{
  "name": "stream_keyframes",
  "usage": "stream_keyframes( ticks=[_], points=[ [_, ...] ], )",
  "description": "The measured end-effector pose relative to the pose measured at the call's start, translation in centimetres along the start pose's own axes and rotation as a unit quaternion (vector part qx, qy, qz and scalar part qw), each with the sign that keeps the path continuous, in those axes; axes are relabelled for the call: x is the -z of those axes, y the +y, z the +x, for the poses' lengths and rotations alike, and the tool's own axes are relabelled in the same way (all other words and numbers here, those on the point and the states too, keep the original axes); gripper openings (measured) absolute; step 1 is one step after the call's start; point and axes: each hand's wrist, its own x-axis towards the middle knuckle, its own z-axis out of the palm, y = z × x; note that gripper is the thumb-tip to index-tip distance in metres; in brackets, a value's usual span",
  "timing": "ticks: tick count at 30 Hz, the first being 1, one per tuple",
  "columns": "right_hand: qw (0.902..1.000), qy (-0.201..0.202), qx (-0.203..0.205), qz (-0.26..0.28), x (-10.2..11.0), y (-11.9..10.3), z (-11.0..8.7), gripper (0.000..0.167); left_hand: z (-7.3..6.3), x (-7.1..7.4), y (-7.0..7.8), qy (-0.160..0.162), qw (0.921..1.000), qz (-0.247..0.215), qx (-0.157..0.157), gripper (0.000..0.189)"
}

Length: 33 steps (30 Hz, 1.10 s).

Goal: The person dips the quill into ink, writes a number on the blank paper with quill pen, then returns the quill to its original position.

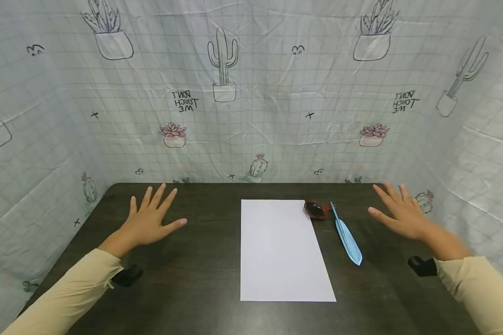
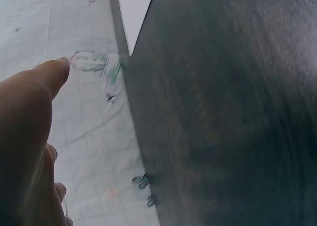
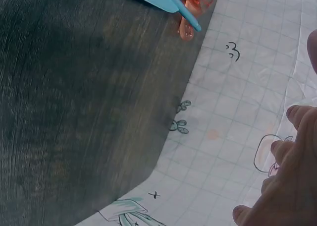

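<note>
A blank white sheet of paper (image 1: 282, 251) lies flat on the dark table, with its far corner also in the left wrist view. At its far right corner sits a small, see-through orange-red object (image 1: 316, 210) with a dark middle. Beside that lies a light blue, leaf-shaped thing (image 1: 349, 239), its thin stem pointing to the back and overlapping the orange-red object. My left hand (image 1: 148, 221) is over the table left of the paper, fingers spread and holding nothing. To the right of the blue thing my right hand (image 1: 404, 216) is likewise spread and holds nothing.
The dark table (image 1: 193, 279) ends at a white, grid-patterned cloth (image 1: 268, 83) printed with potted cacti, which hangs at the back and along both sides. A black wrist device (image 1: 127, 275) shows under the left sleeve, and another black device (image 1: 422, 266) by the right.
</note>
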Motion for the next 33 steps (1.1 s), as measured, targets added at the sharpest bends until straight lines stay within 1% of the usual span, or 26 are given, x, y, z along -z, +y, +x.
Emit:
stream_keyframes(
  ticks=[3, 7, 11, 15, 18, 21, 25, 27, 30, 33],
  points=[
    [1.0, 0.005, 0.003, -0.003, -0.1, 0.1, -0.1, 0.076, 0.6, -1.1, 0.8, 0.002, 0.9999, -0.005, -0.013, 0.09],
    [0.9999, 0.012, 0.008, 0.003, -0.9, 0.0, 0.0, 0.075, 1.1, -3.3, 1.8, -0.001, 0.9994, -0.013, -0.032, 0.089],
    [0.9997, 0.01, 0.007, 0.023, -2.0, -0.1, 0.0, 0.075, 2.1, -5.3, 3.2, -0.018, 0.9977, -0.023, -0.061, 0.087],
    [0.9991, 0.008, 0.003, 0.042, -3.1, -0.2, 0.1, 0.075, 3.1, -6.7, 4.8, -0.035, 0.995, -0.028, -0.089, 0.085],
    [0.9984, 0.007, 0.01, 0.054, -3.7, -0.3, 0.1, 0.075, 3.7, -7.5, 6.2, -0.05, 0.9928, -0.026, -0.106, 0.085],
    [0.9975, 0.002, 0.017, 0.069, -4.3, -0.4, 0.2, 0.075, 4.2, -8.7, 7.6, -0.062, 0.9902, -0.029, -0.122, 0.085],
    [0.9972, 0.001, 0.021, 0.072, -5.0, -0.6, 0.4, 0.074, 4.4, -10.4, 9.5, -0.078, 0.9857, -0.039, -0.145, 0.085],
    [0.9973, 0.004, 0.022, 0.069, -5.4, -0.6, 0.5, 0.074, 4.3, -11.0, 10.2, -0.086, 0.9829, -0.043, -0.157, 0.085],
    [0.9974, 0.005, 0.02, 0.069, -6.0, -0.7, 0.5, 0.073, 4.1, -11.7, 11.0, -0.102, 0.979, -0.041, -0.172, 0.084],
    [0.997, 0.002, 0.016, 0.075, -6.4, -0.7, 0.4, 0.073, 4.0, -12.1, 11.3, -0.114, 0.9764, -0.039, -0.179, 0.084]
  ],
)
